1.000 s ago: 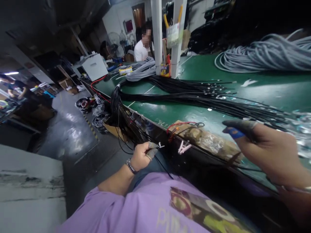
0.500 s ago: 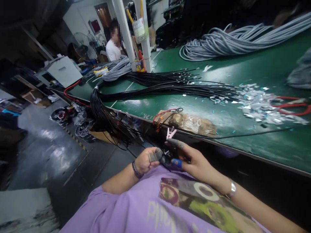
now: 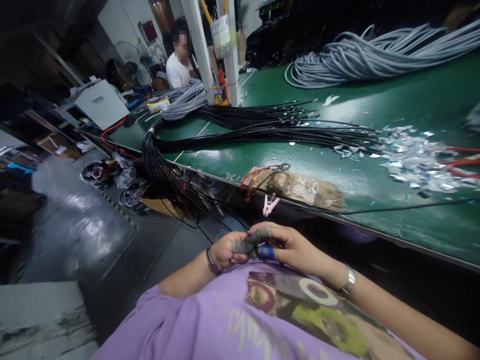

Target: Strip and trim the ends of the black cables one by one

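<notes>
My left hand is closed in front of my shirt, its thumb wrapped in grey tape. My right hand meets it with thumb and fingers pinched together; grey and blue tape covers the fingertips. Between them is the end of a thin black cable, mostly hidden by the fingers. Other black cables hang over the table edge in a tied bundle and trail down toward my hands. Just above the hands, a pink clip is fixed at the table edge beside a taped brown block.
Black cable ends lie across the green table, near a heap of white and teal scraps. Behind are a coil of grey cable and a white post. A person sits at the far end. An open carton stands below the edge.
My right hand's fingers have come down from near the pink clip and closed against my left fingertips. The view has shifted slightly.
</notes>
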A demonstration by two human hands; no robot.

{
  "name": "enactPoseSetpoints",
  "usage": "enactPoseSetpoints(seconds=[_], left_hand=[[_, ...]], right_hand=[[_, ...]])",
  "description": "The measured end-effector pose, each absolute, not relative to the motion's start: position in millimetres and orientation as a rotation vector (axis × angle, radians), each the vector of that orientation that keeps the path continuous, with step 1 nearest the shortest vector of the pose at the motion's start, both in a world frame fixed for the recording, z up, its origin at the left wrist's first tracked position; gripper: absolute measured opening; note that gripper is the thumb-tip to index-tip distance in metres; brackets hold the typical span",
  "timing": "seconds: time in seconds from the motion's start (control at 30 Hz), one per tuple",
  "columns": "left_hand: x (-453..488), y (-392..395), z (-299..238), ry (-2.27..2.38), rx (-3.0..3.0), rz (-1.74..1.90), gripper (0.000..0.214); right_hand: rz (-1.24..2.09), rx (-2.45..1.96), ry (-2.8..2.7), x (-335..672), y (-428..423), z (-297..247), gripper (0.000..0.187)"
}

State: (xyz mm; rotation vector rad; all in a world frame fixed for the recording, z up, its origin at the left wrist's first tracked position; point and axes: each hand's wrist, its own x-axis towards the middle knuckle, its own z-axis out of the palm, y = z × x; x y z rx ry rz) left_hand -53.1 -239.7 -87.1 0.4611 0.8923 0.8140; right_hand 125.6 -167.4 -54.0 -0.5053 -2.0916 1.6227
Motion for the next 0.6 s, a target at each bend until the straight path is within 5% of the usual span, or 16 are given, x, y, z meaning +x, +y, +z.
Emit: enactPoseSetpoints(seconds=[0.23,0.47,0.6], left_hand=[[-56,-237,-86,0.837,0.561,0.786,0.035],[-69,-220,-62,0.993,1.096,0.641,0.049],[-69,-212,-46,1.052,1.577,0.582,0.04]], right_hand=[[1.336,-0.379,-2.191,129,-168,-50,0.009],[2.191,-0.585,-1.807,126,-165,-55,0.036],[2.315,-0.836,-1.712,123,-160,-59,0.026]])
